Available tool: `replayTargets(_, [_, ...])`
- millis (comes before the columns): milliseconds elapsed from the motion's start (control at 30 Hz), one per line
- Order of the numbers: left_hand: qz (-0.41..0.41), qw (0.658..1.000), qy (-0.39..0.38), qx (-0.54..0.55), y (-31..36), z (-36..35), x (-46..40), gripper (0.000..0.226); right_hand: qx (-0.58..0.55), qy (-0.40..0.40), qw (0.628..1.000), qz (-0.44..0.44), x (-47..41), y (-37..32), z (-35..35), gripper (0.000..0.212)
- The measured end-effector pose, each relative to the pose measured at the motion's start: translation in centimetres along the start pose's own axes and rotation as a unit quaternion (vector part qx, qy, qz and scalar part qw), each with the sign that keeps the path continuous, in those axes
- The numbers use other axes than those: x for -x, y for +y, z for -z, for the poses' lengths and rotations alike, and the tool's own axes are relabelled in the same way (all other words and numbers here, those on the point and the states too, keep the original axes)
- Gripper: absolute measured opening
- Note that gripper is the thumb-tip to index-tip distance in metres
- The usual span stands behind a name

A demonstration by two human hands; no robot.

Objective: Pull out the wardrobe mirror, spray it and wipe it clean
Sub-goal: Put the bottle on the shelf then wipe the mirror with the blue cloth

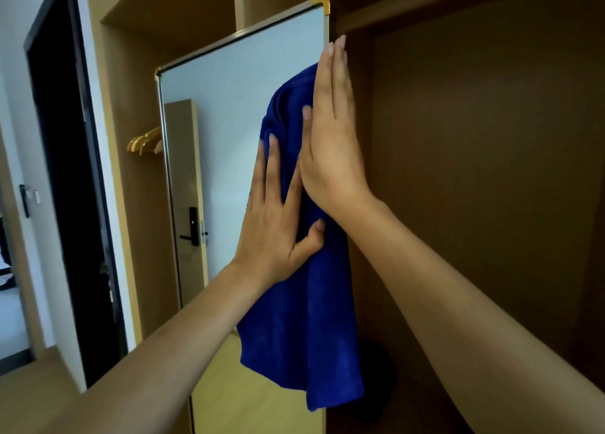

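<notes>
You've got the blue cloth [294, 302] pinned flat under your open left hand [278, 211] against the pulled-out mirror [229, 106], open right hand [330, 132] bracing its edge so it won't swing.

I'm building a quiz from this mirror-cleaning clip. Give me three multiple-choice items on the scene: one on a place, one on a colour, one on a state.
1. Where is the cloth?
A. On the floor
B. Against the mirror, under both hands
C. Hung on the hangers

2. What colour is the cloth?
A. Blue
B. White
C. Yellow

3. How do the hands lie?
A. Both clenched in fists
B. Both hanging idle
C. Both flat with straight fingers on the cloth

Key: 1 B, the cloth drapes down the mirror's right side beneath the hands. 2 A, it is deep blue. 3 C, the left hand and right hand press it with straight fingers.
</notes>
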State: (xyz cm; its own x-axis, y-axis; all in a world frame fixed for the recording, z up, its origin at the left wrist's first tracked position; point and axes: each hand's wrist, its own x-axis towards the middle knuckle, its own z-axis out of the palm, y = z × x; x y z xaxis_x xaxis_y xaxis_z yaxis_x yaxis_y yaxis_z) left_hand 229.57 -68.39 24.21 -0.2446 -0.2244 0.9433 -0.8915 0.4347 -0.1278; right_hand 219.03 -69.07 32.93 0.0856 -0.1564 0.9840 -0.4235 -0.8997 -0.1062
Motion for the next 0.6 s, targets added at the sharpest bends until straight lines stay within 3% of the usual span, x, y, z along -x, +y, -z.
replayTargets(300, [0.010, 1.000, -0.013, -0.004, 1.5, -1.4, 5.0, 0.078, 0.000, -0.008, 1.000, -0.018, 5.3, 0.2, -0.7, 0.064])
replayTargets(600, [0.003, 0.997, -0.074, -0.038, 1.9, -2.3, 10.9, 0.082, 0.015, -0.030, 0.998, -0.048, 11.6, 0.4, -1.4, 0.064])
